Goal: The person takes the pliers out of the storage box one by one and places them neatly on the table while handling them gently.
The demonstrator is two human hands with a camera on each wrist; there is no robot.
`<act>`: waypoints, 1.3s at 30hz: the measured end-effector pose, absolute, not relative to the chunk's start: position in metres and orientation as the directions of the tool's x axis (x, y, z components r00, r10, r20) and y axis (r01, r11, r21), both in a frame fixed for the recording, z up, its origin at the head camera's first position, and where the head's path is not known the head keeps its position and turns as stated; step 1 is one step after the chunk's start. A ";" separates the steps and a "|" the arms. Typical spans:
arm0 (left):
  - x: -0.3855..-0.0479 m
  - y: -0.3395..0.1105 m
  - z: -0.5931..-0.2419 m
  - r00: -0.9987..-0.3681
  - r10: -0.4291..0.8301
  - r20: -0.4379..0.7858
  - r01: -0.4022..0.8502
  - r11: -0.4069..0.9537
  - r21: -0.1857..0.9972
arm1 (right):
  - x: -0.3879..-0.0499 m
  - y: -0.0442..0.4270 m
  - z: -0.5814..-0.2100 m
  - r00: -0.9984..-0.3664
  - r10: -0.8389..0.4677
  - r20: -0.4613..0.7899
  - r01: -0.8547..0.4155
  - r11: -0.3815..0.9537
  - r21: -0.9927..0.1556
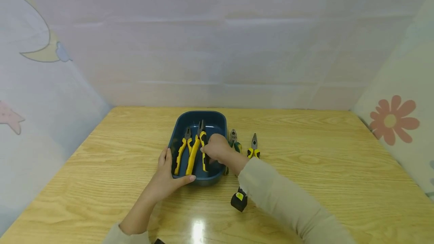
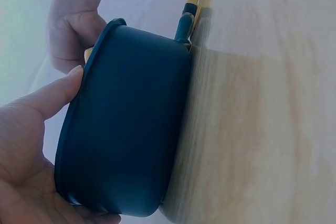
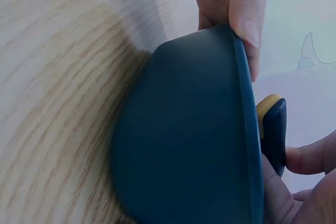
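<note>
A dark blue plastic bin (image 1: 216,178) stands on the table. My left hand (image 1: 164,178) holds its near left corner, thumb along the near rim and fingers at the left side. Inside lie two pliers with yellow handles, the left pair (image 1: 181,157) and the middle pair (image 1: 192,157). Beside them, my right hand (image 1: 218,148) grips yellow-and-black-handled pliers (image 1: 204,142) within the bin, jaws toward the far end. In the right wrist view, a handle (image 3: 274,129) of these pliers shows above the rim between thumb and fingers; the bin wall hides the rest.
Right of the bin lie green-handled pliers (image 1: 233,138), partly behind my right hand, and needle-nose pliers (image 1: 254,144) with yellow-and-black handles. A black block (image 1: 239,200) with a yellow-green mark shows beside the right sleeve. Fabric walls (image 1: 223,59) bound the wooden table (image 1: 305,138).
</note>
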State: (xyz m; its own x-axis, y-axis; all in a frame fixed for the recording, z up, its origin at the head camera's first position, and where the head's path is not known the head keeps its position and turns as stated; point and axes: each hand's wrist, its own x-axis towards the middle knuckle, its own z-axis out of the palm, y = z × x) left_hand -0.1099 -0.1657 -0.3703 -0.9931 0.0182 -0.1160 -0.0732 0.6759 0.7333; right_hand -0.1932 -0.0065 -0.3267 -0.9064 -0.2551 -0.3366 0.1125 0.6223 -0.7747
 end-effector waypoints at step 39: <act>-0.108 -0.162 -0.369 -0.994 0.027 -0.106 -0.062 0.663 0.746 | -0.174 0.043 -0.336 -0.966 -0.217 -0.139 0.059 0.336 -0.940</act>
State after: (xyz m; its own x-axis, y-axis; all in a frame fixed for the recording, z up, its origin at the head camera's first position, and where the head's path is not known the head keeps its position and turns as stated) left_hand -0.1079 -0.1616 -0.3693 -0.9940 0.0266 -0.1064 -0.0622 0.6627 0.7463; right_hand -0.1738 0.0434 -0.3358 -0.9662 -0.2172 -0.1387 0.0594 0.3360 -0.9400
